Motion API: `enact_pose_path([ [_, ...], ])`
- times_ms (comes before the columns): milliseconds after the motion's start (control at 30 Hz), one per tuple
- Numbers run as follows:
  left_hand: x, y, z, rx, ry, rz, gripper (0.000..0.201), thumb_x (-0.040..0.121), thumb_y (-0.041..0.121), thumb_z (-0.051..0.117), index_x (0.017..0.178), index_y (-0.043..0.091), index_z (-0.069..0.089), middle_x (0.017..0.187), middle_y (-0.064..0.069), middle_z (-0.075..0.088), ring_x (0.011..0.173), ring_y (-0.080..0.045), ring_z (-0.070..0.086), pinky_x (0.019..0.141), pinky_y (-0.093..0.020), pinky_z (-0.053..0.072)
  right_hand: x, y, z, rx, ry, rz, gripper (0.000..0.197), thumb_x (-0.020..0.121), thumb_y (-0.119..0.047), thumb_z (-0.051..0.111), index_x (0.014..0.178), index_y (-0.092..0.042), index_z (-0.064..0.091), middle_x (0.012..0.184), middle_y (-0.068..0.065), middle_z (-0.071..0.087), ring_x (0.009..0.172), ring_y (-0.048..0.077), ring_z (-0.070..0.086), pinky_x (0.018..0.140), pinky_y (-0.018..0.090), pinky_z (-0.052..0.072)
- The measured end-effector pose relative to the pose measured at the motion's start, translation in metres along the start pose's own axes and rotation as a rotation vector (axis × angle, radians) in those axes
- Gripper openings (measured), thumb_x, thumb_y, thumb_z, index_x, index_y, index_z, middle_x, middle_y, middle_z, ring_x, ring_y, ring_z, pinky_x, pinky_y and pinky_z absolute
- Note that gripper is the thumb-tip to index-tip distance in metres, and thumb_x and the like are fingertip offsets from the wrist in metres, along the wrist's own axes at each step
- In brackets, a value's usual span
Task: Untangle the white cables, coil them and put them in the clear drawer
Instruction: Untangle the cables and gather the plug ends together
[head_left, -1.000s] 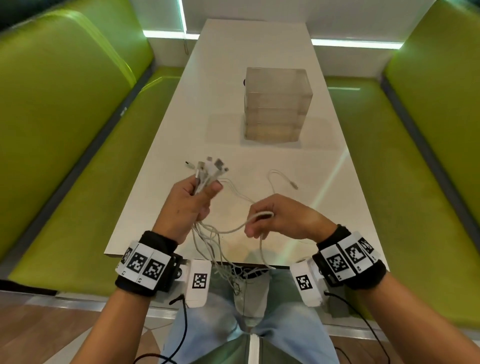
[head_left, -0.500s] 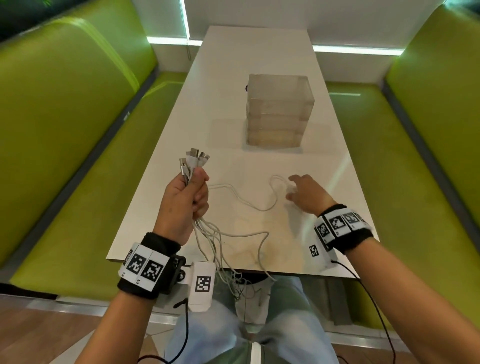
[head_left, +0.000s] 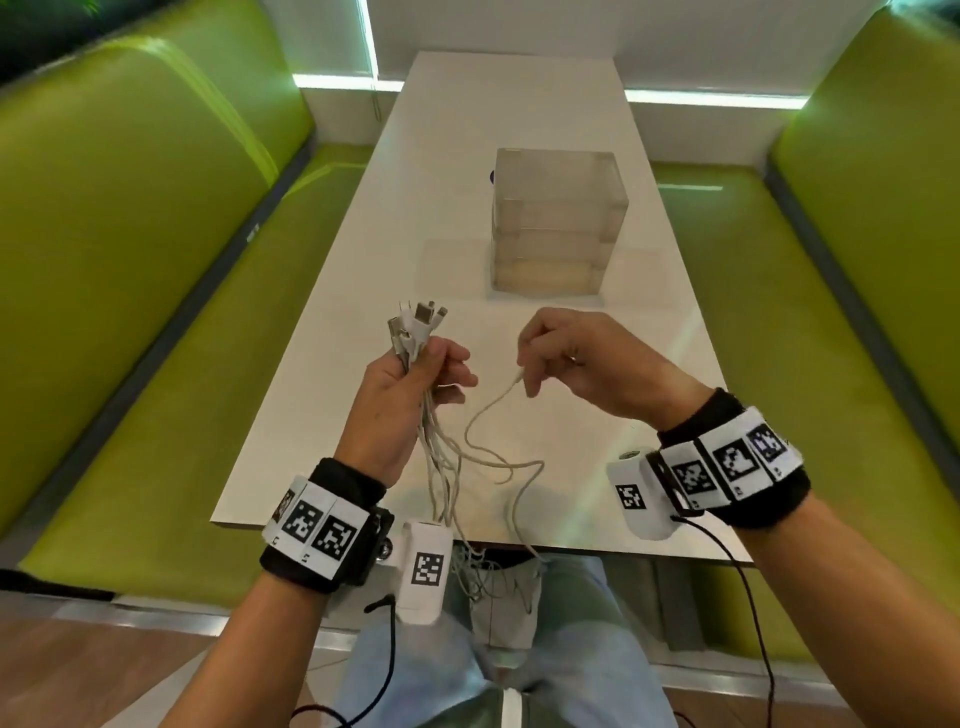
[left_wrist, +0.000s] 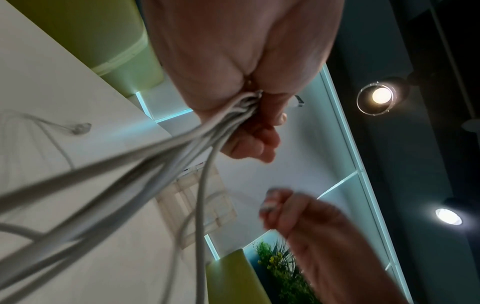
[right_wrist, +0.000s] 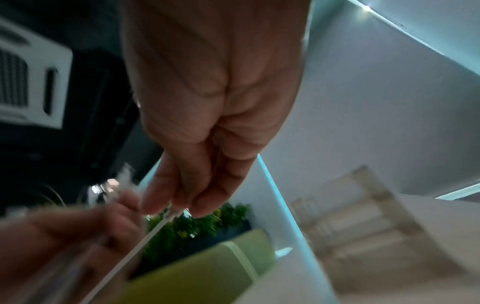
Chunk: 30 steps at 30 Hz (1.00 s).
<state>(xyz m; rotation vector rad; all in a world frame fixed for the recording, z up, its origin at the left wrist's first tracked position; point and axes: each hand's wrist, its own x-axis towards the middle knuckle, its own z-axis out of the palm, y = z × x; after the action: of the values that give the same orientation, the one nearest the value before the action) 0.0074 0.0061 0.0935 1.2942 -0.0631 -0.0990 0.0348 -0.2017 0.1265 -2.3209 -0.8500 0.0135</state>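
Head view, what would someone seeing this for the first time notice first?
Probably the bundle of white cables gripped in the left hand above the near end of the white table, plugs fanned out on top and cords trailing over the table edge into the lap. Next, the right hand pinching the end of a single cable beside it. Beyond them the clear drawer unit stands mid-table, between bright green benches.

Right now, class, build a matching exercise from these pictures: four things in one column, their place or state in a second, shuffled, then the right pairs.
1. left hand
2. right hand
3. clear drawer unit
4. benches

A. green, either side of the table
B. pinches one cable end
C. grips a bundle of plugs
D. stands shut on the table

Pairs: 1-C, 2-B, 3-D, 4-A
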Motion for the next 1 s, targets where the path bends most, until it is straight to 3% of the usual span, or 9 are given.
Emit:
enact_pose_path([
  [100, -0.001, -0.003, 0.012, -0.011, -0.045, -0.008, 0.032, 0.087, 0.031, 0.049, 0.094, 0.004, 0.067, 0.09, -0.007, 0.074, 0.096, -0.024, 0.068, 0.084, -0.034, 0.055, 0.013, -0.03, -0.011, 0.059, 0.068, -0.073, 0.017, 0.078, 0.011, 0.058, 0.082, -0.006, 0.061, 0.077, 0.001, 0.06, 0.071, 0.013, 0.055, 0.063, 0.018, 0.044],
  [233, -0.008, -0.002, 0.022, -0.076, -0.13, -0.028, 0.04, 0.092, 0.029, 0.043, 0.111, 0.001, 0.062, 0.102, -0.02, 0.071, 0.101, -0.034, 0.067, 0.09, -0.04, 0.054, 0.021, -0.043, -0.006, 0.173, 0.152, -0.04, 0.018, 0.082, 0.003, 0.063, 0.094, -0.006, 0.053, 0.082, -0.003, 0.063, 0.075, 0.011, 0.062, 0.071, 0.026, 0.052],
  [400, -0.013, 0.001, 0.015, -0.001, -0.198, -0.01, 0.026, 0.097, 0.026, 0.044, 0.089, 0.006, 0.06, 0.067, -0.004, 0.069, 0.07, -0.024, 0.07, 0.075, -0.036, 0.056, 0.019, -0.05, 0.0, 0.302, 0.2, -0.023, 0.025, 0.082, -0.001, 0.067, 0.098, -0.007, 0.049, 0.09, 0.005, 0.063, 0.075, 0.012, 0.064, 0.073, 0.028, 0.055],
  [500, -0.011, 0.005, 0.013, -0.038, -0.127, 0.028, 0.023, 0.093, 0.025, 0.045, 0.08, 0.01, 0.055, 0.048, 0.004, 0.046, 0.045, -0.014, 0.049, 0.054, -0.029, 0.046, 0.016, -0.04, 0.007, 0.428, 0.28, 0.111, 0.025, 0.087, 0.0, 0.059, 0.107, -0.013, 0.049, 0.107, 0.004, 0.058, 0.083, 0.017, 0.064, 0.073, 0.026, 0.054],
  [600, -0.01, 0.014, 0.009, -0.173, -0.118, 0.012, 0.022, 0.092, 0.027, 0.047, 0.08, 0.009, 0.05, 0.047, 0.007, 0.036, 0.038, -0.006, 0.032, 0.04, -0.019, 0.033, 0.006, -0.019, 0.02, 0.167, -0.163, 0.206, 0.04, 0.088, 0.004, 0.049, 0.122, -0.019, 0.054, 0.129, -0.003, 0.053, 0.105, 0.009, 0.055, 0.082, 0.014, 0.044],
  [667, -0.01, 0.019, 0.005, -0.214, -0.126, 0.02, 0.023, 0.093, 0.029, 0.048, 0.08, 0.009, 0.049, 0.047, 0.009, 0.037, 0.036, -0.002, 0.028, 0.037, -0.016, 0.025, -0.001, -0.006, 0.037, 0.026, -0.486, 0.195, 0.031, 0.087, -0.007, 0.057, 0.114, -0.023, 0.061, 0.133, -0.008, 0.052, 0.113, 0.005, 0.049, 0.091, 0.015, 0.039],
  [800, -0.01, 0.029, -0.007, -0.253, -0.086, 0.057, 0.022, 0.091, 0.028, 0.044, 0.079, 0.01, 0.048, 0.046, 0.01, 0.037, 0.034, 0.001, 0.025, 0.036, -0.013, 0.02, -0.016, 0.013, 0.052, 0.033, -0.522, 0.273, 0.008, 0.09, -0.022, 0.059, 0.094, -0.019, 0.065, 0.103, -0.013, 0.064, 0.095, 0.002, 0.055, 0.09, 0.026, 0.041],
  [933, -0.011, 0.039, -0.023, -0.272, -0.002, 0.088, 0.022, 0.09, 0.029, 0.042, 0.076, 0.013, 0.05, 0.046, 0.01, 0.037, 0.033, 0.001, 0.025, 0.035, -0.012, 0.019, -0.028, 0.033, 0.044, -0.007, -0.467, 0.344, 0.009, 0.09, -0.023, 0.06, 0.082, -0.025, 0.062, 0.136, -0.005, 0.04, 0.122, 0.008, 0.042, 0.098, 0.022, 0.034],
  [1000, -0.01, 0.045, -0.029, -0.289, 0.044, 0.115, 0.023, 0.09, 0.031, 0.043, 0.075, 0.015, 0.051, 0.046, 0.011, 0.037, 0.033, 0.001, 0.025, 0.034, -0.012, 0.019, -0.034, 0.039, 0.04, -0.003, -0.525, 0.383, 0.011, 0.091, -0.02, 0.058, 0.082, -0.019, 0.065, 0.129, -0.003, 0.052, 0.115, 0.009, 0.048, 0.094, 0.023, 0.035],
])
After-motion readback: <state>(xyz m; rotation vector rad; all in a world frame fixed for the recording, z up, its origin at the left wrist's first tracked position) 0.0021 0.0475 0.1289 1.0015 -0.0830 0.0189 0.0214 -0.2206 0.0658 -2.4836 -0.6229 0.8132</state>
